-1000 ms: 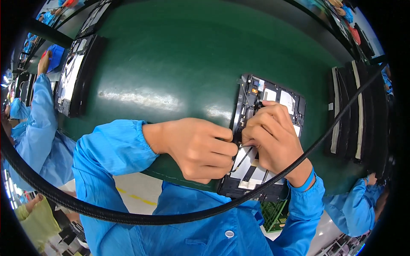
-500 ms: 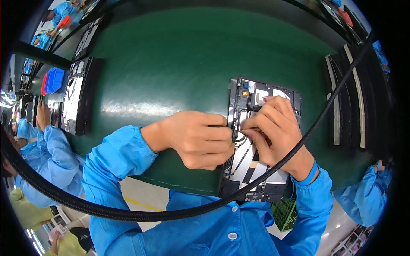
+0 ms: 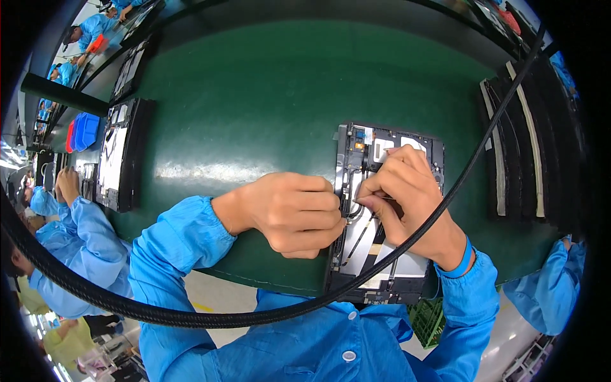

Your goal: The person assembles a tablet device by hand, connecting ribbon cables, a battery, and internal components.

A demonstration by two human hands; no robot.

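An opened flat electronic device [image 3: 359, 248], with a black frame and silver panels, lies on the green table in front of me. Thin black cables [image 3: 354, 212] run along its left side. My right hand [image 3: 407, 194] is over the device, thumb and forefinger pinched together on a thin black cable. At the left edge of the device is my left hand [image 3: 289, 213], its fingers curled closed. Its fingertips are turned away, so what they hold, if anything, is hidden. A blue band [image 3: 461, 260] circles my right wrist.
A thick black braided hose [image 3: 254, 320] arcs across the view in front of my arms. Similar devices [image 3: 118, 159] are stacked at the left. Black padded slabs [image 3: 519, 153] stand at the right. Blue bins [image 3: 84, 131] and co-workers [image 3: 76, 248] are farther left.
The whole view has shifted slightly. Both hands keep nearly the same places at the device, with the right fingers still pinched by the cables.
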